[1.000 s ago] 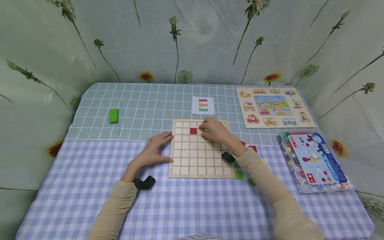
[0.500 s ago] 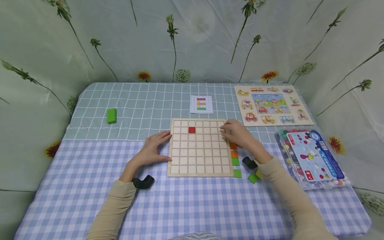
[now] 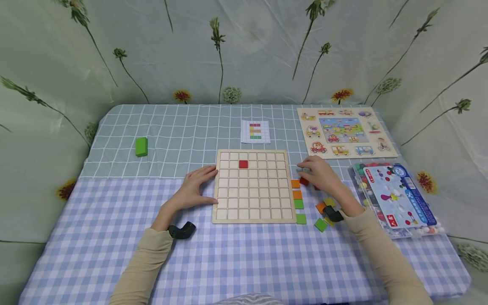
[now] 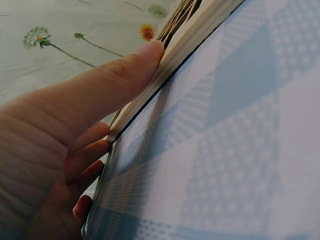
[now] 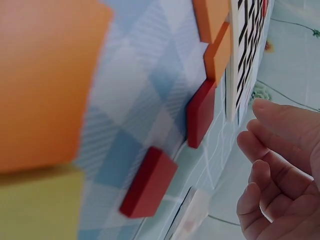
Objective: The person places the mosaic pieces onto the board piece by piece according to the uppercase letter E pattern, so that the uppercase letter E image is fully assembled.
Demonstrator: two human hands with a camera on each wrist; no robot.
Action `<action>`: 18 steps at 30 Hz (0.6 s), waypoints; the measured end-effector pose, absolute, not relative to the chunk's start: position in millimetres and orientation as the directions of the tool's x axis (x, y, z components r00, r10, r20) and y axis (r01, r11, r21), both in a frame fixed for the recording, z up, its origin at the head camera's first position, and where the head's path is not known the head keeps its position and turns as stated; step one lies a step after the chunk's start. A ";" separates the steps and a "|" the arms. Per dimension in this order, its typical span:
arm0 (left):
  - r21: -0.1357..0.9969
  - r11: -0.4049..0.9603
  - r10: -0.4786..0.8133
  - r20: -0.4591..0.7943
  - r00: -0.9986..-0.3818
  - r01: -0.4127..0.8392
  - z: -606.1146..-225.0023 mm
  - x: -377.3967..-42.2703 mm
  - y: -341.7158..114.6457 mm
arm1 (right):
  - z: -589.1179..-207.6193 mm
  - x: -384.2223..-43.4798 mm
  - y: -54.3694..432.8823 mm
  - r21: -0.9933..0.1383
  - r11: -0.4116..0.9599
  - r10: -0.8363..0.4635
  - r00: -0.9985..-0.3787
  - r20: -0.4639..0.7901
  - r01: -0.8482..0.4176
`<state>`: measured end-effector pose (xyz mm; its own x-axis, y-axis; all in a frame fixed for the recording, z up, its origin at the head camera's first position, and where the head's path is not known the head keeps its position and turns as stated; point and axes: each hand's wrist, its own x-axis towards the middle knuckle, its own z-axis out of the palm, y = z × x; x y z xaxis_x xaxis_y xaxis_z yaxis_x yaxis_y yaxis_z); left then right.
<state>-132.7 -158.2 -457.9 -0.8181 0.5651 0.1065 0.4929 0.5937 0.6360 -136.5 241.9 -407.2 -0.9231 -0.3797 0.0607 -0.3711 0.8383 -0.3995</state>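
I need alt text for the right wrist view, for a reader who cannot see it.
Right hand, loosely curled and holding nothing, near two red tiles. Two orange tiles lie on checked cloth beside a gridded board; a yellow tile shows lower left.

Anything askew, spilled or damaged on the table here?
Nothing looks spilled or damaged. The rightmost green tile lies askew, turned at an angle, unlike the two green tiles roughly lined up beside the wooden board.

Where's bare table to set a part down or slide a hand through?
Free: grey cloth between the green block and the card; checked cloth in front of the board, between the left sleeve and right sleeve.
Crowded: right of the board, with tiles, the right hand and, farther out, the bead box.
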 end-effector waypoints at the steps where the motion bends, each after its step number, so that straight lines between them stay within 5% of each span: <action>1: 0.636 0.593 0.565 0.107 -0.818 0.493 -457.8 -132.7 -158.2 | -407.4 -135.5 243.1 -0.399 0.840 -0.377 -0.924 0.058 -0.368; 18: 0.639 0.589 0.562 0.115 -0.819 0.494 -457.6 -131.5 -158.1 | -414.3 -127.6 252.3 -0.356 0.864 -0.378 -0.926 0.003 -0.355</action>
<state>-131.5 -158.1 -457.6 -0.8191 0.5621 0.1146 0.4939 0.5893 0.6394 -127.6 252.3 -414.3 -0.9256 -0.3784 0.0034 -0.3547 0.8644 -0.3564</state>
